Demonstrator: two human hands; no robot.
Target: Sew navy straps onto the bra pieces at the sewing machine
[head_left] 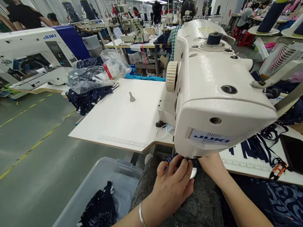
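Below the front of a white JUKI sewing machine (220, 113), my left hand (171, 189) has its fingers curled together over a piece of navy patterned fabric (171, 157). Only a little of that fabric shows past the fingertips. A small white piece (193, 173) sticks out beside my fingers; its kind I cannot make out. My right hand (211, 164) reaches in from the right under the machine head. Its fingers are hidden by the machine, so their grip does not show. The needle area is also out of sight.
The white tabletop (127, 121) carries a small grey metal piece (132, 97), navy straps (258, 145), orange-handled snips (278, 170) and a phone (300, 157). A clear plastic bin (74, 201) with navy garments stands lower left. Bagged goods (100, 73) lie at the table's left edge.
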